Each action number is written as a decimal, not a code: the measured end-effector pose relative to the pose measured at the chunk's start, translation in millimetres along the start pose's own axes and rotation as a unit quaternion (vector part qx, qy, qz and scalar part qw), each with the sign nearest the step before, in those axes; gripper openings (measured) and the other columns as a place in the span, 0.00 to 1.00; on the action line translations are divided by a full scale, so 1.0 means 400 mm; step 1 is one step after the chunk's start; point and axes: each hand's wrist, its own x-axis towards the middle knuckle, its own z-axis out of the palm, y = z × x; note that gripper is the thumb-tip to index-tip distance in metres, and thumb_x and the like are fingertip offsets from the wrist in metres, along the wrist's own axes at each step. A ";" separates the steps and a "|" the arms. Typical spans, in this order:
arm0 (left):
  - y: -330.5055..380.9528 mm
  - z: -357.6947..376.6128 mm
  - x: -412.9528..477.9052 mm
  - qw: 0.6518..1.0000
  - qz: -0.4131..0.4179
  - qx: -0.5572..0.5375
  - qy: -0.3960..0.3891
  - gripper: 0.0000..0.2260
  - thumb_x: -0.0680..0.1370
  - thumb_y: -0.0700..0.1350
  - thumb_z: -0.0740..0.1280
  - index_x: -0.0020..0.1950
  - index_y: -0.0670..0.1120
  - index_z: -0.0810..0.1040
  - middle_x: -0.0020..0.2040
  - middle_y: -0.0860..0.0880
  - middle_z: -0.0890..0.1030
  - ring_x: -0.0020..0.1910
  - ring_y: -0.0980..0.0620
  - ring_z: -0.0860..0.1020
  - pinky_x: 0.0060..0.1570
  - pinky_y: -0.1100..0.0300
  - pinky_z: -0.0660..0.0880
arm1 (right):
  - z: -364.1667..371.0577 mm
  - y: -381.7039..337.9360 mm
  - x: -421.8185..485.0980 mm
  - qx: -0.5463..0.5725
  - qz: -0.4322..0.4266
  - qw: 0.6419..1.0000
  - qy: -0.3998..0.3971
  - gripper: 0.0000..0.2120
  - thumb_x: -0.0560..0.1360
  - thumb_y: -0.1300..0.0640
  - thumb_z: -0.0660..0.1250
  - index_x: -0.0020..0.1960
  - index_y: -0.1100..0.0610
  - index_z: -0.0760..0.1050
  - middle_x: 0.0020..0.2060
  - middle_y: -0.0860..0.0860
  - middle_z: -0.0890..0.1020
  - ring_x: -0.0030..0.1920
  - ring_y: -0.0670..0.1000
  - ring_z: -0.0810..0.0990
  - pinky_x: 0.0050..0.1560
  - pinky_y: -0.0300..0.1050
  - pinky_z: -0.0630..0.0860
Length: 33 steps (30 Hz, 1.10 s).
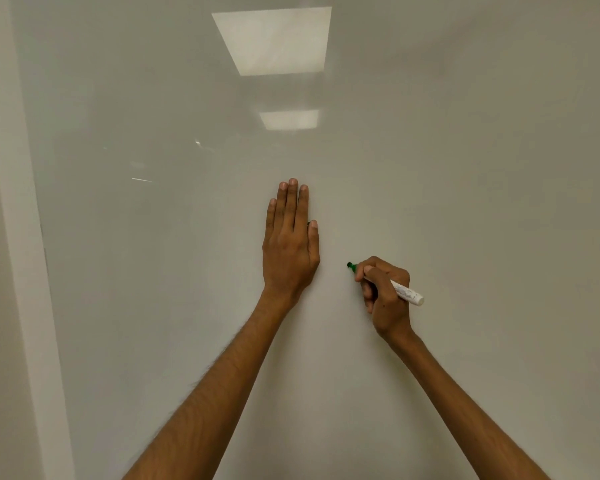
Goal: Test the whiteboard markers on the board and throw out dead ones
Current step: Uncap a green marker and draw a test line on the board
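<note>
A glossy white whiteboard (465, 168) fills nearly the whole view and shows no marks. My left hand (290, 247) lies flat against it with straight fingers pointing up; a small dark sliver shows under the thumb and I cannot tell what it is. To its right, my right hand (385, 292) grips an uncapped green marker (407, 294) with a white barrel. The green tip points up and left, at or just off the board surface beside my left wrist.
The whiteboard's left edge meets a pale vertical frame strip (25, 271) running down the left side. Ceiling light panels reflect in the upper board (274, 39).
</note>
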 end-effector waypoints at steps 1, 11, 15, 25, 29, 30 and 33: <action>0.000 -0.001 0.000 1.000 -0.001 0.000 -0.001 0.24 0.83 0.43 0.54 0.79 0.38 0.58 0.80 0.40 0.58 0.80 0.45 0.54 0.79 0.50 0.50 | -0.002 -0.006 0.001 0.005 0.021 1.000 0.001 0.16 0.72 0.55 0.60 0.32 0.66 0.73 0.21 0.51 0.68 0.21 0.48 0.62 0.22 0.36 0.59; 0.000 0.000 -0.004 1.000 -0.003 0.001 0.001 0.24 0.83 0.42 0.55 0.79 0.38 0.58 0.80 0.41 0.58 0.80 0.45 0.54 0.79 0.48 0.53 | 0.032 -0.181 0.194 0.033 -0.019 0.999 0.037 0.02 0.77 0.64 0.63 0.50 0.59 0.72 0.28 0.53 0.78 0.20 0.49 0.70 0.20 0.35 0.62; -0.001 0.004 -0.004 1.000 -0.008 -0.002 0.006 0.25 0.82 0.41 0.58 0.79 0.38 0.58 0.80 0.41 0.58 0.80 0.46 0.54 0.79 0.48 0.53 | 0.049 -0.208 0.266 -0.016 -0.038 0.999 0.021 0.03 0.80 0.62 0.64 0.48 0.57 0.71 0.35 0.52 0.82 0.24 0.48 0.75 0.23 0.36 0.66; -0.001 0.002 -0.007 1.000 -0.007 -0.001 0.010 0.25 0.82 0.42 0.57 0.79 0.37 0.58 0.80 0.41 0.59 0.80 0.45 0.54 0.79 0.50 0.52 | 0.065 -0.125 0.191 -0.045 -0.044 0.998 0.002 0.08 0.80 0.64 0.64 0.42 0.59 0.70 0.36 0.58 0.83 0.24 0.51 0.75 0.25 0.34 0.68; 0.000 0.001 -0.009 1.000 -0.008 -0.005 0.009 0.25 0.82 0.42 0.57 0.79 0.38 0.58 0.80 0.41 0.59 0.80 0.46 0.54 0.79 0.49 0.52 | 0.053 -0.109 0.159 -0.038 -0.032 0.999 0.015 0.10 0.79 0.65 0.64 0.40 0.59 0.69 0.34 0.59 0.82 0.23 0.52 0.74 0.25 0.35 0.68; 0.000 0.001 -0.009 1.000 -0.009 -0.005 0.009 0.25 0.82 0.42 0.56 0.79 0.38 0.58 0.80 0.41 0.59 0.80 0.46 0.54 0.79 0.49 0.52 | 0.050 -0.104 0.151 -0.040 -0.029 0.999 0.014 0.10 0.79 0.65 0.64 0.40 0.60 0.69 0.33 0.58 0.82 0.23 0.53 0.73 0.25 0.35 0.68; 0.000 0.001 -0.010 1.000 -0.008 -0.002 0.009 0.25 0.83 0.42 0.56 0.79 0.38 0.58 0.80 0.40 0.59 0.80 0.45 0.54 0.79 0.49 0.52 | 0.038 -0.088 0.126 -0.042 -0.019 0.999 0.002 0.09 0.78 0.67 0.64 0.40 0.62 0.69 0.31 0.58 0.82 0.23 0.54 0.73 0.25 0.36 0.68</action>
